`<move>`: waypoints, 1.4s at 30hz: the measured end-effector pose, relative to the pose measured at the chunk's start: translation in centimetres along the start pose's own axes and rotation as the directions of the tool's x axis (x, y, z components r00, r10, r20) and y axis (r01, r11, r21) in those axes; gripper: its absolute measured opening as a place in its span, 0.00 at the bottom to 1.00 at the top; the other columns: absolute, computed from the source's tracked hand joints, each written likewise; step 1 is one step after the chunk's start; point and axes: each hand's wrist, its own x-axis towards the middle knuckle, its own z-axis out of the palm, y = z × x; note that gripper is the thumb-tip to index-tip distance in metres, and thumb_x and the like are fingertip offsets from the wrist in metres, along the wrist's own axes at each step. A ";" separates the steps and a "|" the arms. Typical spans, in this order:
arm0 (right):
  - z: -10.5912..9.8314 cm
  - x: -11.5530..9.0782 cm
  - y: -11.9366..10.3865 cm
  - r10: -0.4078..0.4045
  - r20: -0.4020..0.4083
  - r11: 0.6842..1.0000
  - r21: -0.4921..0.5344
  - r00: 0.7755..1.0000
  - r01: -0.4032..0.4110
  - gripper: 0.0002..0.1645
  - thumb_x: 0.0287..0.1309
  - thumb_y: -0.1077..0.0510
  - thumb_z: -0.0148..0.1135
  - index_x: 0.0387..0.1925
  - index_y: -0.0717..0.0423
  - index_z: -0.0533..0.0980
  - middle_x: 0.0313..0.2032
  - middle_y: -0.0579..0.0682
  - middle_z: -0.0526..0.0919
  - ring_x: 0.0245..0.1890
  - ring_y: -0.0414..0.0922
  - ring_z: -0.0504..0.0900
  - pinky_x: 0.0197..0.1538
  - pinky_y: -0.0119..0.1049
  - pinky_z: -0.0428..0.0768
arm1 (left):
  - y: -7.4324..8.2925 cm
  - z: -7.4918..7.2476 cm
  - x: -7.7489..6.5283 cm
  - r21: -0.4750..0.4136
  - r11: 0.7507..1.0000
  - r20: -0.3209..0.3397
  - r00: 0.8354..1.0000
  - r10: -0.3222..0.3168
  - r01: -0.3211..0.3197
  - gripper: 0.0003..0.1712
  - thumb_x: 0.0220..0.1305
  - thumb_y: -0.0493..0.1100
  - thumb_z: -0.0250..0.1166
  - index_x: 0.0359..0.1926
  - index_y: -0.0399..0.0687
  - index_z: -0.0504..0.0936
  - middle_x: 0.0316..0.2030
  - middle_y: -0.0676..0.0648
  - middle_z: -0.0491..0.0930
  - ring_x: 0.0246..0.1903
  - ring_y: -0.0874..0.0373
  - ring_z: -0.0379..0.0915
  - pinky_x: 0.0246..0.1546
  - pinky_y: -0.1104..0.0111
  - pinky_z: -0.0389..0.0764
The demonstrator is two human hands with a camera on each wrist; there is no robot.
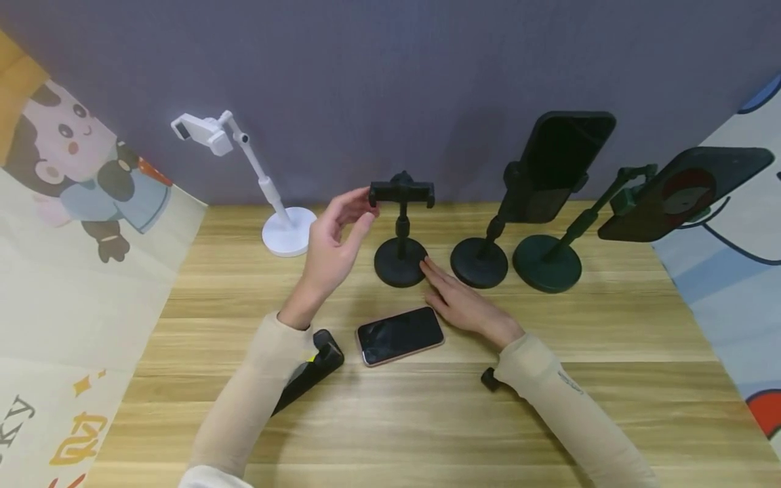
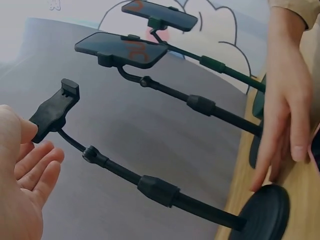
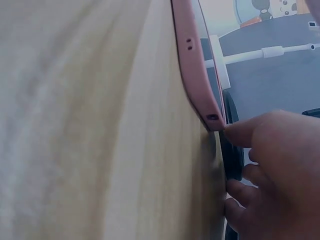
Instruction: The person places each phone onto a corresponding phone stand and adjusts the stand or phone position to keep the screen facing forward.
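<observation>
A black phone stand [image 1: 401, 227] with no phone in its clamp stands near the wall. My left hand [image 1: 334, 237] is at the left end of that clamp, fingers loosely bent and thumb apart from them; fingertips are partly hidden behind the clamp. My right hand [image 1: 466, 308] lies low over the table with straight fingers, its fingertips at the right edge of the stand's round base [image 2: 267, 215]. Just left of the right thumb, a phone with a pink edge [image 1: 400, 335] lies screen up. In the right wrist view, the thumb appears against the corner of the pink phone [image 3: 192, 65].
At the left a white phone stand [image 1: 289, 230] holds no phone. To the right, another black stand [image 1: 478, 263] and a green stand [image 1: 548, 264] each hold a phone. Black objects [image 1: 314, 373] show beside both sleeves, partly hidden. A grey wall [image 1: 366, 88] rises behind.
</observation>
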 end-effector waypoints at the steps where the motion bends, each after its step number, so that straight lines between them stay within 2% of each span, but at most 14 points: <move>1: 0.0 -0.1 -0.1 0.001 -0.002 1.000 0.004 1.000 -0.001 0.39 0.69 0.51 0.48 0.74 0.56 0.47 0.74 0.56 0.45 0.70 0.47 0.48 0.67 0.49 0.59 | 0.0 -0.1 -0.3 0.005 1.000 0.005 1.000 0.000 0.000 0.17 0.61 0.24 0.56 0.51 0.20 0.71 0.40 0.27 0.78 0.40 0.44 0.76 0.45 0.66 0.78; 4: 0.1 -0.3 -0.3 -0.004 -0.001 1.000 0.015 1.000 0.004 0.40 0.69 0.49 0.48 0.74 0.54 0.46 0.74 0.55 0.44 0.70 0.46 0.47 0.68 0.48 0.59 | 0.1 -0.5 -1.2 0.040 0.999 0.024 1.000 -0.011 0.010 0.15 0.60 0.24 0.56 0.49 0.20 0.73 0.39 0.28 0.79 0.40 0.44 0.77 0.45 0.68 0.78; 10: 0.3 -0.6 -1.0 -0.017 0.021 0.998 0.058 1.000 0.016 0.40 0.69 0.44 0.46 0.74 0.51 0.46 0.74 0.52 0.44 0.70 0.46 0.48 0.68 0.49 0.59 | 0.3 -1.3 -3.2 0.140 0.990 0.106 0.994 -0.039 0.024 0.13 0.59 0.25 0.58 0.46 0.24 0.77 0.39 0.31 0.81 0.39 0.50 0.77 0.43 0.68 0.77; 15: 0.7 -0.8 -1.7 -0.025 0.007 1.000 0.009 1.000 0.025 0.41 0.68 0.39 0.45 0.74 0.51 0.49 0.73 0.52 0.46 0.70 0.48 0.51 0.67 0.50 0.60 | 0.0 -1.8 -4.7 0.200 0.980 0.169 0.984 -0.060 0.025 0.11 0.59 0.27 0.59 0.44 0.28 0.80 0.38 0.35 0.82 0.38 0.54 0.77 0.41 0.63 0.79; 22: 1.2 -1.0 -2.6 -0.056 0.017 0.997 -0.055 0.998 0.057 0.41 0.67 0.37 0.44 0.74 0.50 0.50 0.73 0.51 0.48 0.69 0.46 0.52 0.66 0.48 0.61 | -3.1 -2.5 -7.6 0.225 0.972 0.255 0.958 -0.129 0.071 0.11 0.65 0.38 0.59 0.46 0.42 0.82 0.41 0.47 0.83 0.39 0.62 0.74 0.41 0.66 0.79; 25: 1.4 -1.1 -2.9 -0.089 0.031 0.994 -0.056 0.996 0.090 0.41 0.67 0.37 0.43 0.74 0.50 0.50 0.73 0.52 0.48 0.69 0.47 0.53 0.66 0.49 0.63 | -3.8 -2.6 -8.5 0.228 0.970 0.291 0.946 -0.145 0.079 0.12 0.66 0.41 0.58 0.47 0.45 0.82 0.41 0.50 0.82 0.40 0.63 0.74 0.42 0.66 0.79; 35: 1.9 -0.8 -4.3 -0.196 0.117 0.976 -0.075 0.974 0.206 0.43 0.66 0.35 0.44 0.74 0.51 0.50 0.72 0.50 0.52 0.69 0.43 0.52 0.68 0.46 0.60 | -3.8 -2.5 -10.2 0.209 0.968 0.357 0.911 -0.208 0.139 0.12 0.67 0.43 0.57 0.48 0.47 0.81 0.43 0.52 0.81 0.42 0.62 0.74 0.43 0.65 0.79; 42: 2.6 -0.4 -5.4 -0.272 0.134 0.955 -0.082 0.953 0.284 0.52 0.59 0.29 0.49 0.75 0.49 0.45 0.73 0.49 0.51 0.69 0.46 0.53 0.67 0.50 0.59 | -4.0 -2.7 -11.0 0.221 0.962 0.395 0.888 -0.236 0.158 0.14 0.67 0.44 0.57 0.48 0.44 0.81 0.43 0.49 0.82 0.41 0.63 0.75 0.41 0.65 0.80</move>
